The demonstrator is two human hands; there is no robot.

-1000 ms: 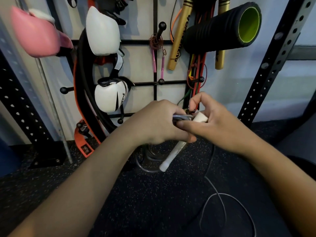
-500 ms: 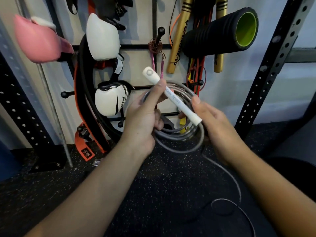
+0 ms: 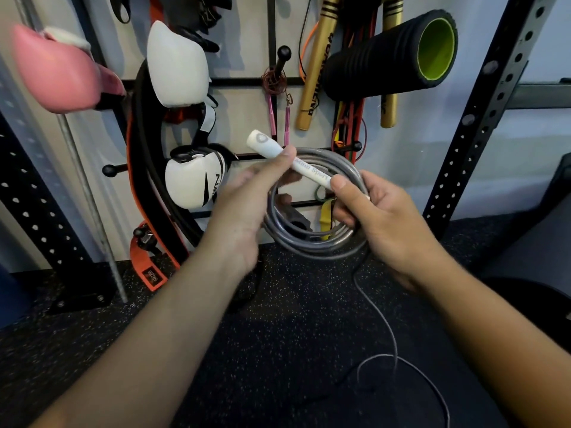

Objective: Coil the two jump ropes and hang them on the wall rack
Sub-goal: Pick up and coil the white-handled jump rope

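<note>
A grey jump rope (image 3: 312,242) is wound into a coil of several loops, held between both hands in front of the wall rack (image 3: 272,32). My left hand (image 3: 247,208) grips the coil's left side and pinches the white handle (image 3: 287,160) lying across its top. My right hand (image 3: 383,217) holds the coil's right side with the thumb on the handle's lower end. A loose tail of the rope (image 3: 389,335) trails down to the floor. A second jump rope with pink handles (image 3: 273,115) hangs coiled on a rack peg (image 3: 282,54).
The rack carries white boxing gloves (image 3: 176,63), a pink glove (image 3: 58,69), a black foam roller (image 3: 395,54), gold sticks (image 3: 315,72), resistance bands and an orange-black belt (image 3: 145,186). Black perforated uprights (image 3: 482,112) stand on both sides. Speckled black rubber floor (image 3: 293,319) lies below.
The coil and white handle rose from low, near the floor, to chest height before the rack. The handle now lies across the coil's top, and the loops look rounder.
</note>
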